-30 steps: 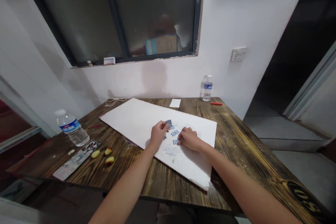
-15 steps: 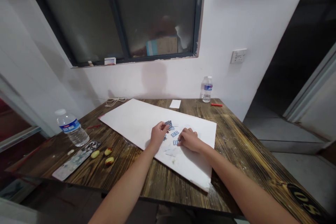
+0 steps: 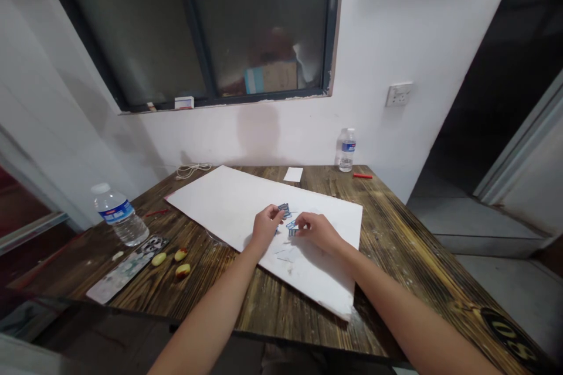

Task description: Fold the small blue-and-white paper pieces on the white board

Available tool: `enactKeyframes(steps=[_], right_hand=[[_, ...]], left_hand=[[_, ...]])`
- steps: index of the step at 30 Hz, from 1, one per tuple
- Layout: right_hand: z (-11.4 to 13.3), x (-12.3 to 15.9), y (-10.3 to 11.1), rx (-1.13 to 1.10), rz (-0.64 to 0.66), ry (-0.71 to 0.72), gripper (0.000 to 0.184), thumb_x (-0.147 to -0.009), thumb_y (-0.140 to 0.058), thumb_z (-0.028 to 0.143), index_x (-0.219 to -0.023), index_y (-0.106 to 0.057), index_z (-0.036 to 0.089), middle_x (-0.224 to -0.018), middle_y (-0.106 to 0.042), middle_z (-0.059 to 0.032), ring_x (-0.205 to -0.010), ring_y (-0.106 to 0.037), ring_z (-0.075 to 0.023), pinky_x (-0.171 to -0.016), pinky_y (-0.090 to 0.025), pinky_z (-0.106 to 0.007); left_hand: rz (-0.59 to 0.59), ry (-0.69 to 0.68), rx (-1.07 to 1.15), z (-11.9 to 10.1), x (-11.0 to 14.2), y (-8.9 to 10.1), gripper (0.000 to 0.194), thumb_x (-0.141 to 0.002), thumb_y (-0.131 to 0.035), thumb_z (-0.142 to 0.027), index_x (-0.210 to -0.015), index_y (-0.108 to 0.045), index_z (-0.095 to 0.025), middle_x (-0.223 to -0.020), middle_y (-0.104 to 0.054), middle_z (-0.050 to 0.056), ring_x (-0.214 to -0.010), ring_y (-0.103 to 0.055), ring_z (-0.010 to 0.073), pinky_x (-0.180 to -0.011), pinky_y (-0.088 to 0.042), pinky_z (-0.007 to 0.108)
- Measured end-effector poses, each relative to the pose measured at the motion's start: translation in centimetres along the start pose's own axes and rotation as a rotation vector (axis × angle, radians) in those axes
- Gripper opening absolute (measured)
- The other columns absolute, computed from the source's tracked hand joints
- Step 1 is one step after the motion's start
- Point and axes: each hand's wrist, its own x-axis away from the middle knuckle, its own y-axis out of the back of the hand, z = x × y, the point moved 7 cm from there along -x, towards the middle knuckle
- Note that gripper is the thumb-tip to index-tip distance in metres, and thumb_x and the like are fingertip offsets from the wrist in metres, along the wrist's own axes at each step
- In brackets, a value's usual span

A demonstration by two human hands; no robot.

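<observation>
My left hand [image 3: 266, 225] is closed in a pinch over the white board [image 3: 211, 193]. Between its thumb and fingers is a small stack of dark blue-edged pieces [image 3: 285, 210]. Close by on the right, my right hand [image 3: 319, 231] pinches a small blue window-shaped piece [image 3: 292, 232] at its right edge. Another blue-edged piece [image 3: 291, 225] lies right beside it, partly covered by the fingers. A bit of blue shows under my left fingertips. Thin scraps [image 3: 285, 255] lie on the board nearer to me.
A water bottle [image 3: 119, 214], a patterned phone-like slab [image 3: 125, 272] and three yellow-green fruits [image 3: 182, 270] are at the left of the wooden table [image 3: 396, 281]. Toward the back are a cord [image 3: 193, 170], a white card [image 3: 293, 174], another bottle [image 3: 347, 150] and a red stick [image 3: 363, 176].
My right hand has shifted left and slightly up, bringing the blue window-shaped piece closer to the other blue-edged piece. My left hand stays nearly in place with its stack.
</observation>
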Motion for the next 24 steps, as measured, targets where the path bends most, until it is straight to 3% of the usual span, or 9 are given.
enactKeyframes(steps=[3, 8, 12, 19, 24], right_hand=[[-0.5, -0.3, 0.7, -0.176, -0.078, -0.055, 0.011, -0.070, -0.066, 0.027, -0.077, -0.070, 0.019, -0.072, -0.069, -0.0010, -0.069, -0.059, -0.0162, -0.069, -0.042, -0.027], [-1.4, -0.4, 1.8, -0.278, -0.244, -0.141, 0.018, -0.068, -0.068, 0.037, -0.070, -0.069, 0.019, -0.071, -0.069, -0.0027, -0.066, -0.057, -0.0163, -0.065, -0.043, -0.028], [-1.9, -0.2, 1.3, -0.411, -0.241, -0.186, 0.025, -0.066, -0.070, 0.042, -0.069, -0.067, 0.017, -0.068, -0.067, -0.0033, -0.063, -0.058, -0.0159, -0.060, -0.043, -0.027], [-1.2, 0.0, 1.4, -0.288, -0.240, -0.162, 0.026, -0.067, -0.070, 0.042, -0.064, -0.064, 0.017, -0.064, -0.064, -0.0019, -0.061, -0.054, -0.0148, -0.058, -0.039, -0.025], [-2.3, -0.4, 2.4, -0.088, -0.238, -0.144, 0.020, -0.081, -0.059, 0.035, -0.078, -0.070, 0.018, -0.076, -0.068, -0.0035, -0.070, -0.057, -0.0168, -0.067, -0.042, -0.028]], left_hand=[[0.035, -0.013, -0.042, -0.3, 0.1, -0.3, 0.029, -0.075, -0.063, -0.045, -0.067, -0.058, -0.018, -0.060, -0.061, -0.001, -0.061, -0.059, 0.0147, -0.057, -0.042, 0.023], [0.182, -0.003, -0.019, -0.7, 0.5, -1.4, 0.028, -0.073, -0.066, -0.043, -0.066, -0.060, -0.017, -0.062, -0.063, 0.000, -0.063, -0.059, 0.0155, -0.061, -0.042, 0.025], [0.270, -0.045, -0.027, -1.1, 0.8, -2.0, 0.032, -0.074, -0.066, -0.046, -0.066, -0.060, -0.016, -0.063, -0.063, 0.000, -0.063, -0.059, 0.0147, -0.060, -0.041, 0.024], [0.308, -0.029, 0.064, -1.1, 0.9, -2.3, 0.032, -0.074, -0.068, -0.047, -0.069, -0.060, -0.016, -0.064, -0.063, 0.000, -0.061, -0.061, 0.0145, -0.058, -0.044, 0.024], [0.231, 0.068, 0.134, -0.5, 0.9, -2.2, 0.030, -0.073, -0.068, -0.044, -0.072, -0.056, -0.016, -0.064, -0.064, 0.001, -0.059, -0.064, 0.0150, -0.051, -0.047, 0.023]])
